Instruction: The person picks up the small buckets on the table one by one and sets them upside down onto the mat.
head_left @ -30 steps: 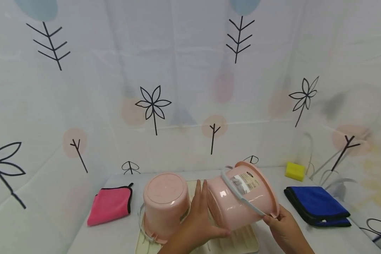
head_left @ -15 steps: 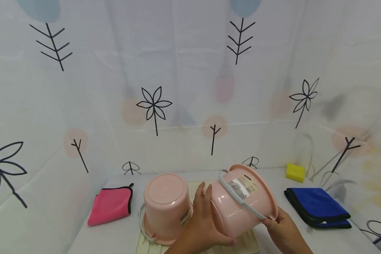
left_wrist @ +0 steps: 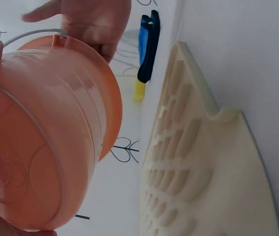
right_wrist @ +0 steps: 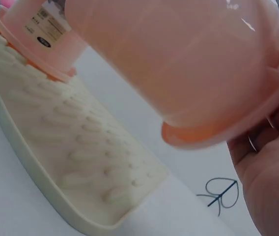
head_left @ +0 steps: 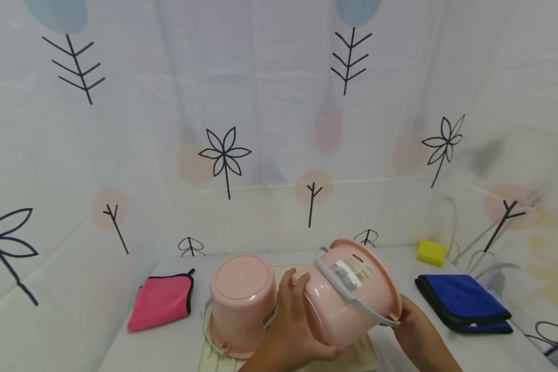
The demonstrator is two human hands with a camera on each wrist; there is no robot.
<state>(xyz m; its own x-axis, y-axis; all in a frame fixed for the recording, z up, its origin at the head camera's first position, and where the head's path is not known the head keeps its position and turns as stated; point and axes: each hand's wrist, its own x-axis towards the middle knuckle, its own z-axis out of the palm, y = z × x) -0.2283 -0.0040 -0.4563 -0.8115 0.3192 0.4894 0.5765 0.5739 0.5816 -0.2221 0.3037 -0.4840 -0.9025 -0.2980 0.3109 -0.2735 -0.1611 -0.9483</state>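
A pink bucket with a grey handle and a paper label is held tilted on its side, its mouth toward the right. My left hand grips it by the base, fingers over the top edge and thumb below. At the lower rim is my right hand, fingers curled against the rim; in the left wrist view that hand's thumb sticks out away from it. A second pink bucket stands upside down on the cream ridged draining tray, left of the held one.
A folded pink cloth with black edging lies on the white table at left. To the right are a folded blue cloth and a yellow sponge. A patterned white sheet hangs behind.
The held bucket has dropped slightly and shifted left, still tilted. My left fingers have bent more over its base. My right thumb has come off the rim's front, and its handle hangs there now.
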